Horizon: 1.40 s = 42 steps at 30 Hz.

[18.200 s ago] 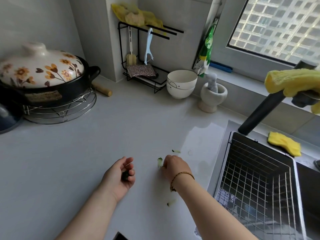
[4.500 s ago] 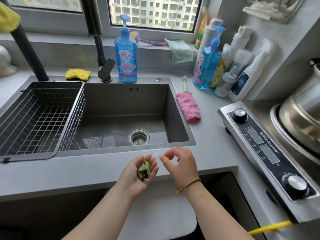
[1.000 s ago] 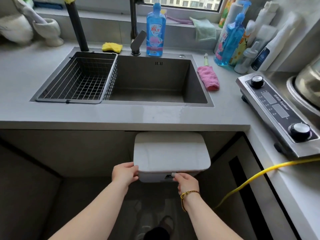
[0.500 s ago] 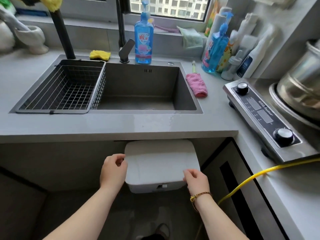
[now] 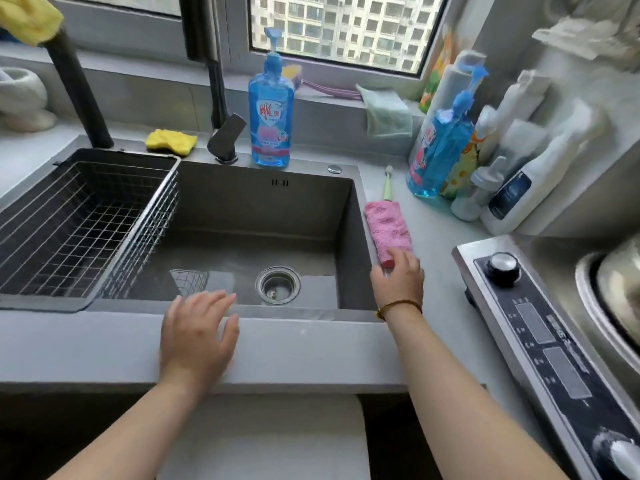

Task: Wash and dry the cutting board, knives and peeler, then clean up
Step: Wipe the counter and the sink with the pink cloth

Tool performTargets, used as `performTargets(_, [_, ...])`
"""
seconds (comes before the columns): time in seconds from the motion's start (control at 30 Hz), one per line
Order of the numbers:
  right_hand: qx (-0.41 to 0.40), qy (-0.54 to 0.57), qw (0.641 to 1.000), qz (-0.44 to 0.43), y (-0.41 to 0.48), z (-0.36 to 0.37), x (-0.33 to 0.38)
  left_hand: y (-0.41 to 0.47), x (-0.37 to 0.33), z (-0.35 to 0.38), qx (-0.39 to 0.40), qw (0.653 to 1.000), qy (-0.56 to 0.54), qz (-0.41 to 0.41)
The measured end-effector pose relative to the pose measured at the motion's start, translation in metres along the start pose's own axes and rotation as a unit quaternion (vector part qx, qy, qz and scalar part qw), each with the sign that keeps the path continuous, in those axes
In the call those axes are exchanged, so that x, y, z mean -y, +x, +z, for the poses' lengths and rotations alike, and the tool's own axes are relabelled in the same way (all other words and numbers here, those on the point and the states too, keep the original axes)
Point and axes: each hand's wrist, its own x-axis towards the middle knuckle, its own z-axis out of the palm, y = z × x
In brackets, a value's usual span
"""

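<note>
Progress: the cutting board, knives and peeler are not seen anywhere in view, neither near the hands nor beyond them. Washing and drying are therefore judged to be finished, or the items stored out of frame; this cannot be confirmed. The clean-up stage is judged to be in hand, with wiping of the table (image 5: pixel 311 351) probably left.

Hands: the left hand (image 5: pixel 199 332) is held released, fingers straight and spread, over the table's front edge; it is blurred, and contact cannot be told. The fingertips of the right hand (image 5: pixel 398 277) are laid on the near end of the pink cloth (image 5: pixel 388 223). Whether a grasp is closed round the cloth cannot be told.

Containers:
- Sink (image 5: pixel 263 209), beyond the left hand and left of the right hand: only the drain strainer (image 5: pixel 278 285) is seen in it. The bottom looks wet, judged from reflections.
- Wire basket (image 5: pixel 114 155), left of and beyond the left hand, set in the sink: none of the task's items are seen inside.
- Dish soap bottle (image 5: pixel 271 109), far beyond and between the hands: largely filled with blue liquid.
- White bin (image 5: pixel 263 438), below the forearms under the table: contents hidden.

A yellow sponge (image 5: pixel 171 142) is noted behind the basket.
</note>
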Motion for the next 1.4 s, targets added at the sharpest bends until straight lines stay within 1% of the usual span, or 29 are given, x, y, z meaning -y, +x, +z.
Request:
performTargets(0.07, [0.03, -0.071, 0.997, -0.03, 0.033, 0.015, 0.012, 0.007, 0.002, 0.008, 0.001, 1.0, 0.031, -0.003])
performTargets(0.17, [0.096, -0.18, 0.977, -0.063, 0.077, 0.035, 0.011, 0.01, 0.003, 0.015, -0.038, 0.998, 0.04, 0.014])
performTargets(0.23, [0.105, -0.244, 0.96, -0.084, 0.093, 0.034, -0.002, 0.008, 0.003, 0.015, -0.052, 0.997, 0.047, 0.026])
performTargets(0.3, [0.08, -0.264, 0.957, -0.089, 0.105, 0.027, -0.02, 0.008, 0.003, 0.016, -0.059, 0.997, 0.049, 0.033])
performTargets(0.37, [0.039, -0.242, 0.968, -0.05, 0.111, 0.016, -0.035, 0.009, 0.004, 0.018, -0.058, 0.996, 0.055, 0.035])
performTargets(0.47, [-0.002, -0.179, 0.982, 0.068, 0.129, 0.002, -0.041, 0.009, 0.007, 0.021, -0.056, 0.995, 0.067, 0.044])
performTargets(0.53, [-0.006, -0.172, 0.975, 0.141, 0.145, 0.002, -0.042, 0.008, 0.011, 0.025, -0.056, 0.995, 0.064, 0.052])
performTargets(0.6, [-0.002, -0.194, 0.967, 0.163, 0.151, 0.008, -0.044, 0.007, 0.012, 0.028, -0.066, 0.995, 0.056, 0.055])
performTargets(0.7, [-0.007, -0.196, 0.974, 0.113, 0.148, 0.019, -0.052, 0.008, 0.014, 0.028, -0.053, 0.996, 0.051, 0.051])
performTargets(0.83, [0.001, -0.129, 0.992, 0.013, 0.116, 0.01, -0.045, 0.008, 0.014, 0.027, -0.037, 0.997, 0.047, 0.045])
performTargets(0.87, [0.012, -0.13, 0.991, -0.017, 0.101, 0.009, -0.043, 0.007, 0.014, 0.026, -0.036, 0.997, 0.044, 0.044])
performTargets(0.93, [0.043, -0.149, 0.983, -0.103, 0.072, 0.008, -0.038, 0.008, 0.013, 0.025, -0.037, 0.998, 0.04, 0.042])
performTargets(1.0, [0.075, -0.149, 0.971, -0.171, 0.067, 0.009, -0.037, 0.008, 0.012, 0.025, -0.03, 0.998, 0.041, 0.037])
performTargets(1.13, [0.136, -0.205, 0.952, -0.18, 0.108, 0.022, -0.021, 0.009, 0.013, 0.025, -0.028, 0.998, 0.045, 0.038])
performTargets(1.27, [0.134, -0.239, 0.945, -0.177, 0.134, 0.043, -0.003, 0.009, 0.012, 0.029, -0.053, 0.996, 0.053, 0.039])
performTargets(1.33, [0.141, -0.223, 0.946, -0.189, 0.133, 0.043, -0.005, 0.01, 0.011, 0.027, -0.065, 0.995, 0.058, 0.04])
performTargets(1.4, [0.158, -0.182, 0.951, -0.196, 0.114, 0.033, -0.015, 0.009, 0.008, 0.026, -0.073, 0.994, 0.067, 0.042])
